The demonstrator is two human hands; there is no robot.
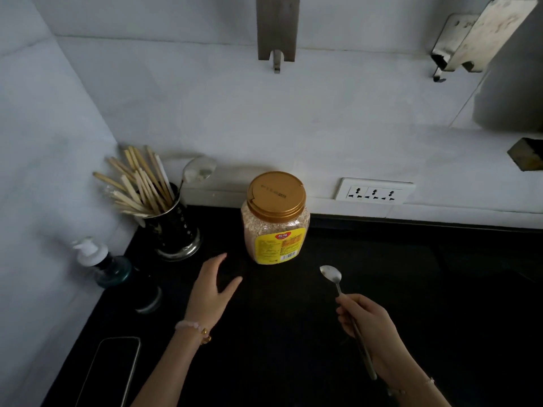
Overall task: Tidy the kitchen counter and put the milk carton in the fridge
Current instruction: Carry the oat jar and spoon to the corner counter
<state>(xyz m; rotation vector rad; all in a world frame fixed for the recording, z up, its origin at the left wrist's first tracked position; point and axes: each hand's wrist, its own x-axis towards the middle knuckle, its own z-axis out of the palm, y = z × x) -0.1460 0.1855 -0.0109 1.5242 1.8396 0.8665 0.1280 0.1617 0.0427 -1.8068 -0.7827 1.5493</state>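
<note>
A clear oat jar with a gold lid and a yellow label stands on the black counter close to the back wall. My left hand is just left of the jar and in front of it, fingers spread, holding nothing. My right hand grips the handle of a metal spoon, whose bowl points up toward the jar. No milk carton is in view.
A steel holder full of chopsticks stands in the back left corner, with a spoon sticking out. A pump bottle and a dark jar sit along the left wall. A phone lies at the front left. A wall socket is behind.
</note>
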